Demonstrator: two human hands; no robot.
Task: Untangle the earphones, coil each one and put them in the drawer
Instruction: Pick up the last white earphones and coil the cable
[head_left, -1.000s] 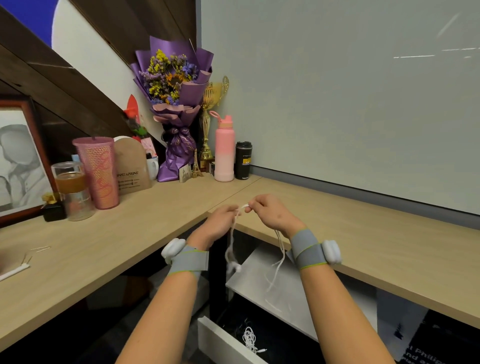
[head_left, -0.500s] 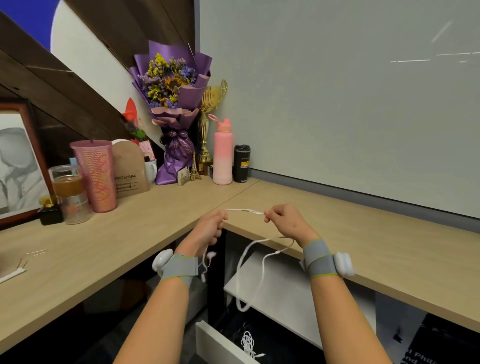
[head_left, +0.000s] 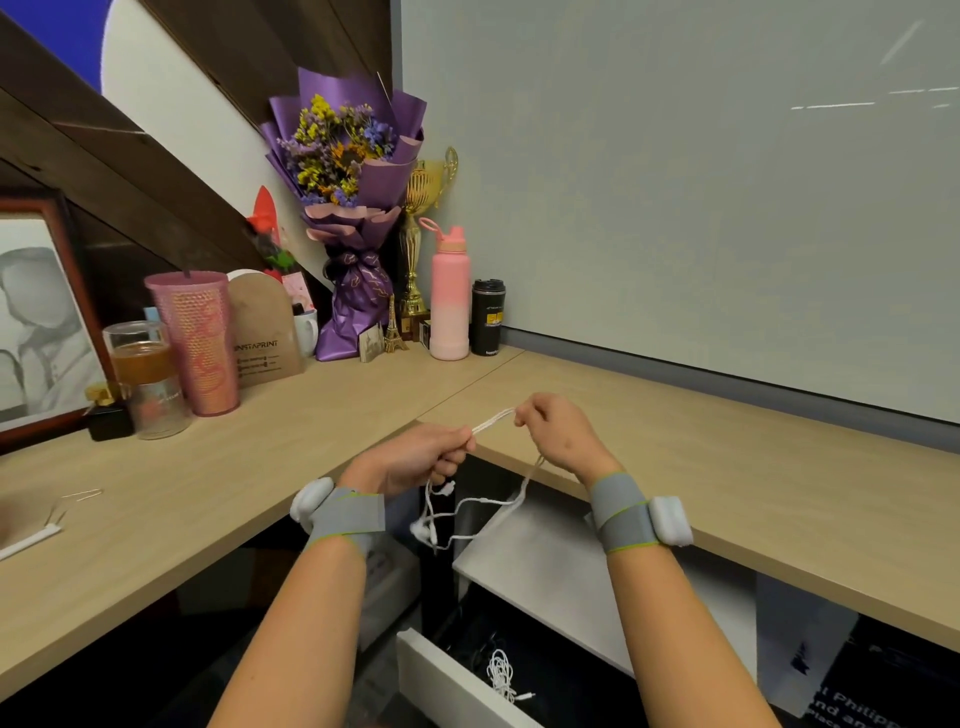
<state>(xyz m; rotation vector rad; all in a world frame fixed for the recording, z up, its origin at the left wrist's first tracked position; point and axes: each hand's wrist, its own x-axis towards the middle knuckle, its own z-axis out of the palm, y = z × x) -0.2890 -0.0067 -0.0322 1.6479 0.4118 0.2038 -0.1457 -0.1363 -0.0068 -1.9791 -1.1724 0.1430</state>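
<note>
both hands, left hand (head_left: 415, 457) and right hand (head_left: 558, 431), pinched the thin white earphone cord (head_left: 491, 420) taut between them to straighten it for coiling above the open white drawer (head_left: 447, 675).

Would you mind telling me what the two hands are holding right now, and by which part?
The white earphones: the left hand and the right hand each grip the cord, a short stretch taut between them; the earbuds dangle below.

Wood desk (head_left: 291, 415) wraps the corner. Far corner, L to R: purple bouquet (head_left: 348, 171), gold trophy (head_left: 422, 187), pink bottle (head_left: 450, 301), black tumbler (head_left: 487, 319) just beside it. Mini Eiffel Tower (head_left: 393, 327) near bouquet base. Left side: framed pic (head_left: 36, 322), glass w/ amber drink (head_left: 148, 379), pink studded tumbler (head_left: 195, 343), brown INSTAPRINT card (head_left: 262, 332). Grey panel (head_left: 675, 208) on right.
</note>
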